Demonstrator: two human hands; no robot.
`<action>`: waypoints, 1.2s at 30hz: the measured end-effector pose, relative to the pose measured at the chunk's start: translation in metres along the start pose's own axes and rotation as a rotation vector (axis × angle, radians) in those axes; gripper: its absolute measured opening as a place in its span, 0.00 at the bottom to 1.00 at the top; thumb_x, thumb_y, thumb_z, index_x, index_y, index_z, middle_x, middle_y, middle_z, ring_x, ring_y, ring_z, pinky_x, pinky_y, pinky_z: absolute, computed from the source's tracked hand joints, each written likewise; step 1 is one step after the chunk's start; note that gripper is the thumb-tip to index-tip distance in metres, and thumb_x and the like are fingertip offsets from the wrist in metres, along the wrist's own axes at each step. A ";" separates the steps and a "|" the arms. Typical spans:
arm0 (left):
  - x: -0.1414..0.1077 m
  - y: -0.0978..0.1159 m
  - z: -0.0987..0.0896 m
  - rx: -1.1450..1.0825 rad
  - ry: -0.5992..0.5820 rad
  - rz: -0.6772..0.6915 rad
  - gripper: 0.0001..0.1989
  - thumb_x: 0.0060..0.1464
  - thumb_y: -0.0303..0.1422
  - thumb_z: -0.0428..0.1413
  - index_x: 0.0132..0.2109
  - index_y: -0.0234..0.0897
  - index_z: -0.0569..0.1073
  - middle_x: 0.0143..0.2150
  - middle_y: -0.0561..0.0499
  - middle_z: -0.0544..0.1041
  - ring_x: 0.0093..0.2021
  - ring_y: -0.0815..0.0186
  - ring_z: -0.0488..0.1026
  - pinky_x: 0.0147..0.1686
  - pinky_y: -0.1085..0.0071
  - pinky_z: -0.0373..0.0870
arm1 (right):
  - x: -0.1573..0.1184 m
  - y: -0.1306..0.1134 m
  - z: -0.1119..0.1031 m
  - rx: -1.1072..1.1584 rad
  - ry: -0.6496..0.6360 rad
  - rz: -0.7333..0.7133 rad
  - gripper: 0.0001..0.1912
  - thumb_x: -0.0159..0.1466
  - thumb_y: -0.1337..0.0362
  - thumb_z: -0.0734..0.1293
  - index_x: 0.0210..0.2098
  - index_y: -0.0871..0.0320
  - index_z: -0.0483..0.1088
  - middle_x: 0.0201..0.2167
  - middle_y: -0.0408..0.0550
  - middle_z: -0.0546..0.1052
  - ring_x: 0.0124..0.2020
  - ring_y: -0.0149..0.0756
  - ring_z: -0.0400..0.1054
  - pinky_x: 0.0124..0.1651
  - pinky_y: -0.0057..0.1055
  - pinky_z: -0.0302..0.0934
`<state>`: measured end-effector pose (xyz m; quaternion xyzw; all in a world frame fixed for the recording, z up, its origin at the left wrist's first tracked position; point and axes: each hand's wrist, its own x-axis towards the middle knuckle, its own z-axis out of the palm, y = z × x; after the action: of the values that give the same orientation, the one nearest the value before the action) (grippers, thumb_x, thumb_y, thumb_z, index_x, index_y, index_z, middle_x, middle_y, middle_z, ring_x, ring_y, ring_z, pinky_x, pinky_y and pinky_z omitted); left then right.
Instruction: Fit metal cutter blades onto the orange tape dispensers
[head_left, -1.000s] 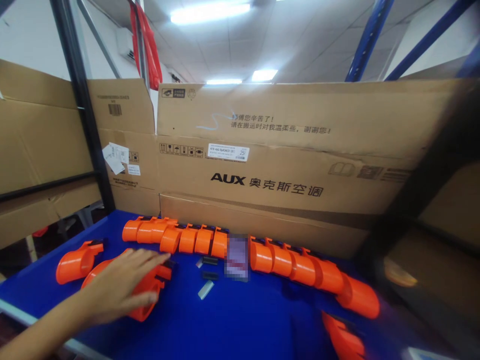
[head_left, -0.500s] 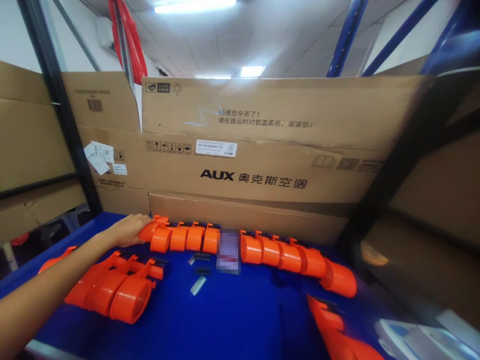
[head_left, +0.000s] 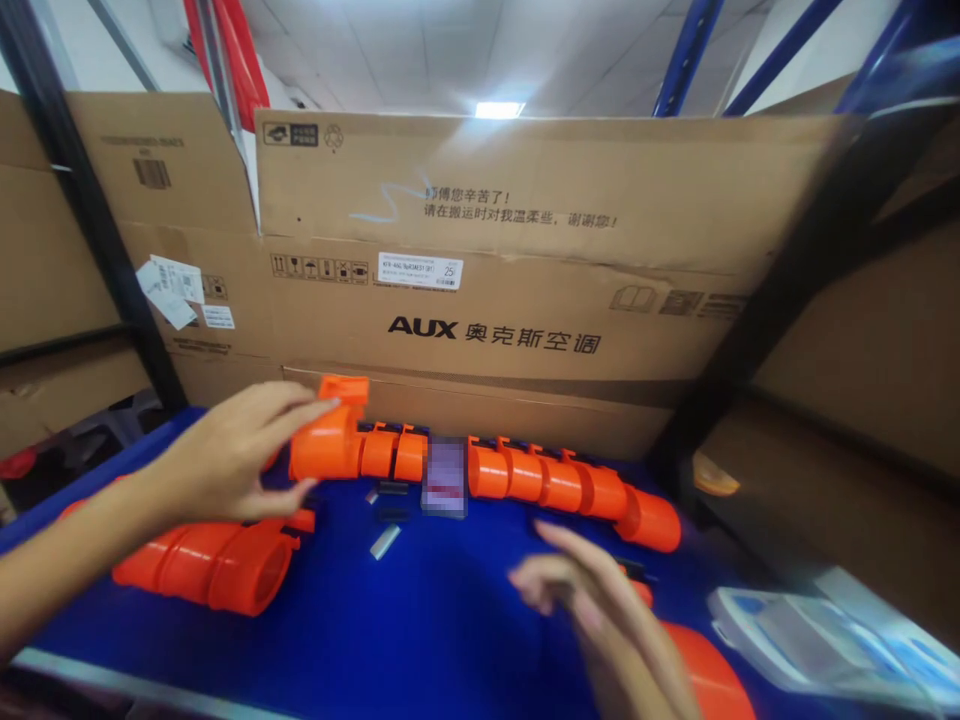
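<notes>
My left hand point(head_left: 247, 450) grips an orange plastic cylinder with a side tab point(head_left: 326, 440), lifted in front of the left end of a back row. Its thumb and fingers are on the cylinder's left side. My right hand point(head_left: 592, 610) is above the right front of the blue surface point(head_left: 450, 640), smeared by motion, its fingers bent and apart with nothing between them. Close behind it lies another orange cylinder point(head_left: 709, 670), partly hidden. A nested set of orange cylinders point(head_left: 247, 570) rests below my left hand.
More orange cylinders point(head_left: 562, 485) line the back edge, with a blurred purple rectangle point(head_left: 445, 480) among them. Small black and silvery pieces point(head_left: 385, 542) lie mid-surface. A clear-lidded case point(head_left: 795, 640) is at right. Cardboard point(head_left: 495, 260) walls the back; dark posts point(head_left: 765, 330) flank it.
My left hand has come right and nearer, raising an orange cylinder from the row's left end. My right hand has entered from the lower right. The view has tilted slightly down.
</notes>
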<state>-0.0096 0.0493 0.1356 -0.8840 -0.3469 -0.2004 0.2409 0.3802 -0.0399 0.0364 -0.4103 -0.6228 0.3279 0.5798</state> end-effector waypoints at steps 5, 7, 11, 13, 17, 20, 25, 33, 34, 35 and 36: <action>0.007 0.099 0.038 -0.145 0.122 0.289 0.33 0.57 0.37 0.59 0.67 0.30 0.65 0.55 0.35 0.77 0.58 0.47 0.72 0.61 0.47 0.66 | 0.072 -0.003 0.058 0.232 -0.168 0.394 0.31 0.68 0.46 0.63 0.66 0.53 0.58 0.30 0.46 0.77 0.25 0.36 0.68 0.23 0.29 0.59; 0.006 0.121 0.052 -0.241 0.138 0.342 0.32 0.58 0.34 0.58 0.68 0.30 0.64 0.53 0.37 0.80 0.56 0.49 0.74 0.62 0.49 0.67 | 0.088 0.004 0.068 0.176 -0.218 0.424 0.29 0.68 0.46 0.63 0.63 0.53 0.62 0.20 0.38 0.68 0.18 0.32 0.61 0.20 0.26 0.51; 0.008 0.135 0.064 -0.753 0.061 0.080 0.34 0.50 0.36 0.67 0.65 0.46 0.71 0.56 0.42 0.79 0.58 0.46 0.74 0.64 0.48 0.63 | 0.103 0.023 0.067 0.106 -0.292 0.311 0.20 0.68 0.48 0.62 0.47 0.56 0.73 0.16 0.34 0.60 0.15 0.27 0.51 0.18 0.23 0.44; 0.017 0.134 0.069 -1.078 0.111 -0.239 0.38 0.41 0.40 0.72 0.61 0.47 0.74 0.62 0.40 0.73 0.63 0.41 0.68 0.66 0.47 0.59 | 0.107 0.032 0.062 0.084 -0.287 0.255 0.19 0.68 0.47 0.62 0.45 0.56 0.73 0.17 0.34 0.62 0.16 0.27 0.52 0.19 0.23 0.46; 0.049 0.134 0.102 -1.740 0.285 -0.906 0.32 0.54 0.46 0.63 0.64 0.48 0.69 0.58 0.40 0.74 0.51 0.51 0.77 0.50 0.56 0.75 | 0.114 0.044 0.058 -0.031 -0.190 0.154 0.19 0.70 0.49 0.60 0.46 0.56 0.73 0.23 0.38 0.68 0.19 0.30 0.59 0.23 0.25 0.56; 0.069 0.134 0.135 -2.023 0.104 -0.976 0.29 0.53 0.42 0.66 0.60 0.42 0.71 0.45 0.43 0.81 0.38 0.58 0.81 0.43 0.63 0.75 | 0.113 0.047 0.060 -0.177 -0.120 0.054 0.19 0.73 0.51 0.57 0.48 0.56 0.72 0.35 0.46 0.77 0.32 0.36 0.70 0.38 0.31 0.65; 0.065 0.122 0.158 -2.004 0.197 -1.055 0.15 0.47 0.40 0.69 0.37 0.34 0.78 0.28 0.49 0.80 0.20 0.70 0.72 0.22 0.75 0.66 | 0.103 0.049 0.058 -0.346 -0.141 0.072 0.21 0.75 0.52 0.53 0.62 0.54 0.62 0.55 0.52 0.74 0.55 0.42 0.69 0.56 0.38 0.60; 0.053 0.100 0.142 -2.046 0.773 -1.340 0.17 0.43 0.37 0.70 0.36 0.40 0.71 0.26 0.58 0.76 0.24 0.72 0.75 0.26 0.79 0.73 | 0.082 0.047 0.061 -0.814 -0.712 -0.211 0.20 0.71 0.64 0.60 0.61 0.51 0.67 0.46 0.52 0.72 0.46 0.45 0.65 0.51 0.41 0.59; 0.055 0.100 0.140 -2.053 0.819 -1.372 0.18 0.42 0.35 0.71 0.36 0.40 0.71 0.26 0.58 0.76 0.24 0.72 0.75 0.26 0.80 0.73 | 0.077 0.048 0.066 -0.862 -0.765 -0.229 0.24 0.69 0.66 0.62 0.64 0.49 0.64 0.45 0.52 0.71 0.45 0.45 0.64 0.50 0.41 0.59; 0.056 0.100 0.138 -2.056 0.838 -1.390 0.18 0.41 0.34 0.71 0.37 0.40 0.71 0.27 0.57 0.76 0.24 0.72 0.75 0.25 0.80 0.74 | 0.073 0.050 0.071 -0.904 -0.794 -0.242 0.27 0.67 0.67 0.63 0.65 0.48 0.63 0.44 0.52 0.71 0.44 0.45 0.64 0.49 0.41 0.59; 0.056 0.100 0.137 -2.059 0.845 -1.400 0.18 0.41 0.34 0.71 0.37 0.40 0.71 0.27 0.57 0.76 0.24 0.72 0.75 0.25 0.80 0.74 | 0.069 0.053 0.075 -0.938 -0.801 -0.258 0.28 0.66 0.68 0.63 0.65 0.47 0.63 0.44 0.52 0.70 0.44 0.46 0.63 0.49 0.42 0.58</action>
<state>0.1255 0.0914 0.0258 -0.1656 -0.3165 -0.7124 -0.6041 0.3130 0.0499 0.0125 -0.3880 -0.9137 0.0755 0.0950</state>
